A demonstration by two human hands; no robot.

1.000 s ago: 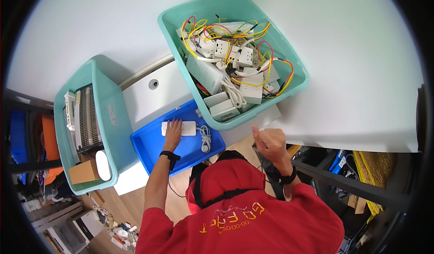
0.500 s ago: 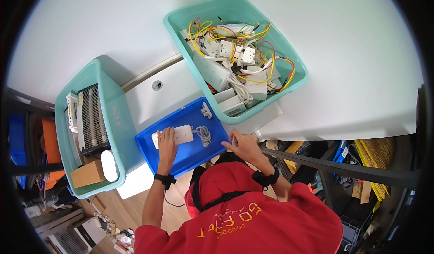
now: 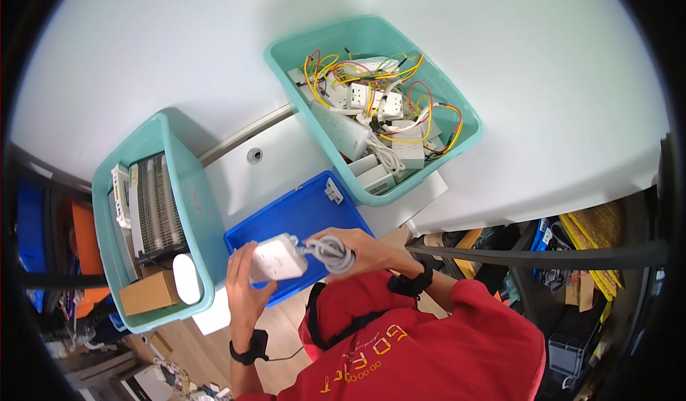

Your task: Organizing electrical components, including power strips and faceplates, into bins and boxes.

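A white power strip is raised over the near part of the blue tray. My left hand grips its left end, fingers wrapped round it. My right hand is closed at the coiled grey cord joined to the strip's right end; the coil hides part of my fingers. Behind the tray stands a teal bin heaped with white sockets, boxes and coloured wires. A small white piece lies in the tray's far right corner.
At the left stands a second teal bin with a grille-fronted appliance, a cardboard box and a white object. Both bins and the tray are on white furniture. Dark shelving with stored items flanks the sides.
Both hands have taken hold of the power strip and cord, which lay in the tray, and raised them toward me at the tray's near edge.
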